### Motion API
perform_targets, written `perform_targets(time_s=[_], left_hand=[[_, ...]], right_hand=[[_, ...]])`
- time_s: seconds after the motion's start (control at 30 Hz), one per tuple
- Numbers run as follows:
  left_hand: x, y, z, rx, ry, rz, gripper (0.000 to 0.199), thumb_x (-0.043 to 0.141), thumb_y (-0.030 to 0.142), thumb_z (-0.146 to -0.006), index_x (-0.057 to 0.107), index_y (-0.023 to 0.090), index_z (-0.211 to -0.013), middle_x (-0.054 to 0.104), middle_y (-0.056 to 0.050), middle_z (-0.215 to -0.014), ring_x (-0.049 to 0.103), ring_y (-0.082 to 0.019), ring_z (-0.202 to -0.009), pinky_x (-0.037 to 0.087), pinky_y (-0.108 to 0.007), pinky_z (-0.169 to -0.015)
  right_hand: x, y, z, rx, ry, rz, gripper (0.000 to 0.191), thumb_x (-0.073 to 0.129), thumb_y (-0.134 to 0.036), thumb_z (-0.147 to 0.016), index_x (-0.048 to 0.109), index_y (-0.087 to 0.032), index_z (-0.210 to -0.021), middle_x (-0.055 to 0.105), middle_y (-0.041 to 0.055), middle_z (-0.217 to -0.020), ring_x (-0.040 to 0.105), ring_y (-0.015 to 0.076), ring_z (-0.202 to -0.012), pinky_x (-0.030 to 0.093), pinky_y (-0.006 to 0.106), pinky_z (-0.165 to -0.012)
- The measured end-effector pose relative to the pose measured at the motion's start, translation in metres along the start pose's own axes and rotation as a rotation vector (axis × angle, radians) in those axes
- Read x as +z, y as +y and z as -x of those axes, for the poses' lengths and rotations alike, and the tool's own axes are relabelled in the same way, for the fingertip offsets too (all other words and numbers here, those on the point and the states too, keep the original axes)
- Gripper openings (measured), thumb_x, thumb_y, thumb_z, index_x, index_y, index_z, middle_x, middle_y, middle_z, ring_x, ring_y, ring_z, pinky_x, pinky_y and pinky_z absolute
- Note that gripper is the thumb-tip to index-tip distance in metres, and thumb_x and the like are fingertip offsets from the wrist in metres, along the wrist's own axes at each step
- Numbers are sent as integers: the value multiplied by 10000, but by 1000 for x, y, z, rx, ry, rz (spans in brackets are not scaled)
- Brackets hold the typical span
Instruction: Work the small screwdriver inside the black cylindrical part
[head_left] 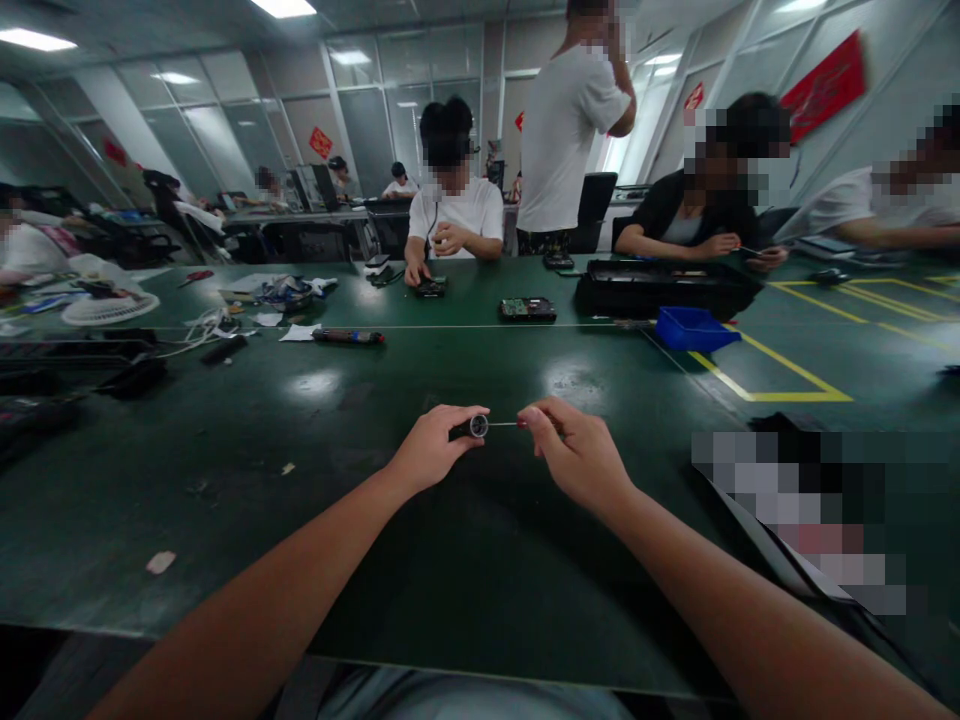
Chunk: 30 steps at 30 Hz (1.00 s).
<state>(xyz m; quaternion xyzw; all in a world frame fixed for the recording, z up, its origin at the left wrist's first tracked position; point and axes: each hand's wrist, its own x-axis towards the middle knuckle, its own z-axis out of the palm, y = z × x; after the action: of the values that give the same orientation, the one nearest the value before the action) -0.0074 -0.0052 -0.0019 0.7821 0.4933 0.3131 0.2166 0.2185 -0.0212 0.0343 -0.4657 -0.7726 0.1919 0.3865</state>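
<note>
Near the middle of the view, my left hand is closed around a small dark cylindrical part with a round, light-rimmed end. My right hand pinches the red end of a thin metal screwdriver, whose shaft points left at the cylindrical part. The shaft's tip reaches the rim of the part; whether it goes inside cannot be made out. Both hands are above the green table.
Across the table lie a circuit board, a blue bin, a long black case and a dark tube-like tool. A white fan guard and cables are at the left. Several people are beyond the table.
</note>
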Motion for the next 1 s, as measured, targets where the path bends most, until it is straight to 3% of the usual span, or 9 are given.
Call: perform_targets(time_s=[0.2,0.37,0.47,0.67,0.83,0.93,1.0], left_hand=[[-1,1,0,-6,-14,-7,411,698,246,-888,638,290,-1293,682,-41,-1250,598,-246,-1171,441,-446,-1048],[-1,-1,1,1,-8,-6,422,699,249,-891,631,303,-1304,685,-34,-1240,603,-242,-1149,448,-438,-1027],[0,-1,1,5,-16,-11,411,696,251,-893,637,300,-1297,684,-32,-1242,597,-240,-1157,445,-432,-1028],[-1,-1,-1,7,9,-28,422,700,244,-888,633,299,-1302,688,-29,-1225,607,-237,-1131,450,-418,-1020],[-3,-1,-2,76,41,-40,429,691,230,-897,617,293,-1315,667,-23,-1278,581,-219,-1191,424,-416,-1065],[-2,-2,-4,103,4,-99,417,687,220,-900,620,298,-1305,673,-25,-1269,585,-221,-1183,422,-440,-1062],[0,-2,-5,115,-24,-131,409,689,211,-898,627,294,-1294,679,-27,-1259,591,-224,-1177,417,-448,-1063]], right_hand=[[1,-2,1,-33,10,12,276,436,-327,-984,614,-215,-1163,672,16,-737,601,173,-589,418,298,-572],[0,-2,2,-37,-13,-2,271,399,-342,-1008,643,-224,-1010,671,27,-765,619,183,-652,432,310,-608],[2,-2,2,22,59,-63,213,464,-329,-979,617,-212,-1068,698,45,-813,637,195,-676,453,320,-614],[15,7,-1,181,150,-397,266,535,-436,-949,658,-200,-941,723,61,-827,695,214,-776,537,376,-747],[24,20,-7,330,210,-727,322,561,-505,-918,637,-192,-922,677,45,-808,668,184,-734,564,378,-749],[24,24,-10,454,154,-884,339,615,-531,-865,625,-193,-852,628,12,-723,629,161,-657,564,363,-716],[22,24,-11,466,117,-874,351,632,-544,-847,621,-194,-828,615,1,-691,615,153,-624,545,342,-674]])
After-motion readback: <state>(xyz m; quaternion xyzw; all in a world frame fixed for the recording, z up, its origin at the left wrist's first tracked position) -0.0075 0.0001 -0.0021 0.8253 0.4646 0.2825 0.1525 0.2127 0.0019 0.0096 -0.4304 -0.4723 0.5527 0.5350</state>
